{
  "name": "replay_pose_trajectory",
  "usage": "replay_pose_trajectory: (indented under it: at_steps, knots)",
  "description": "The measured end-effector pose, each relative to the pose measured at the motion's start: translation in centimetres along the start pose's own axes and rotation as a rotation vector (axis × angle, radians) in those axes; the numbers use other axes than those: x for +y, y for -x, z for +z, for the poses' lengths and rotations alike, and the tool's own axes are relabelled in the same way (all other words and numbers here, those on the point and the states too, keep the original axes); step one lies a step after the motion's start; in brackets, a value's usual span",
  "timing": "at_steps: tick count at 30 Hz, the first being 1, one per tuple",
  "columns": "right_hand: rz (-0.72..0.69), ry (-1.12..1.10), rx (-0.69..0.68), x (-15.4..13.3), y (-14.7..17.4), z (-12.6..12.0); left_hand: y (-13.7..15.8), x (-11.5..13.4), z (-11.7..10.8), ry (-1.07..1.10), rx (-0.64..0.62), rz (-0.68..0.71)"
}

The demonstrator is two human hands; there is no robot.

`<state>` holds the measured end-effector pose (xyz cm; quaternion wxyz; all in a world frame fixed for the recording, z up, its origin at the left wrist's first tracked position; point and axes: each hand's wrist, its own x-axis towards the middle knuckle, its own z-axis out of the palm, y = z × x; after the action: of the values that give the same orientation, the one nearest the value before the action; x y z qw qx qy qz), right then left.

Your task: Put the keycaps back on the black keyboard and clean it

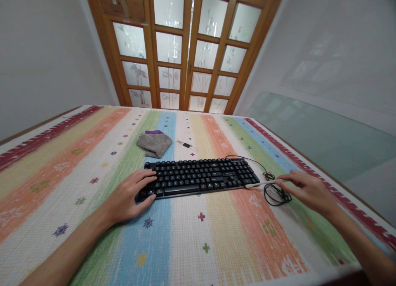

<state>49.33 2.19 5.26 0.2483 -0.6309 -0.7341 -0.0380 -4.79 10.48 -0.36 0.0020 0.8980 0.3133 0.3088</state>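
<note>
A black keyboard (194, 178) lies flat on the striped tablecloth in front of me. My left hand (134, 193) grips its left end, fingers over the keys and thumb at the front corner. Beyond the other end, my right hand (305, 189) pinches a thin pale stick (262, 183) with a thicker white tip, like a swab or slim brush. That tip points left and is beside the keyboard's lower right corner; whether it touches is hard to tell. The keyboard's coiled black cable (276, 195) lies below the right hand.
Behind the keyboard lie a folded grey cloth (154, 143) with a purple piece (154, 132) under it, and a small clear object with a black middle (186, 145). The striped tablecloth (185, 236) covers the table. Wooden glazed doors (185, 50) stand past its far edge.
</note>
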Motion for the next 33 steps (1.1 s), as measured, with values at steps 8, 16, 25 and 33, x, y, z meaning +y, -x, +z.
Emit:
replay_pose_trajectory:
  at_steps: [8, 16, 25, 33]
  knots:
    - [0.034, 0.114, 0.114, 2.6, 1.0, -1.2, 0.0, -0.1, 0.1, -0.033, -0.003, 0.012]
    - [0.110, 0.257, 0.312, 1.6, 1.4, -2.0, -0.1, 0.0, 0.0, -0.031, 0.004, 0.018]
    - [0.103, 0.013, 0.279, -3.6, -1.2, 1.3, 0.0, -0.1, 0.0, -0.023, -0.004, 0.012]
    - [-0.010, -0.229, 0.188, -7.0, -6.8, 6.6, 0.0, 0.0, 0.0, -0.017, -0.001, 0.019]
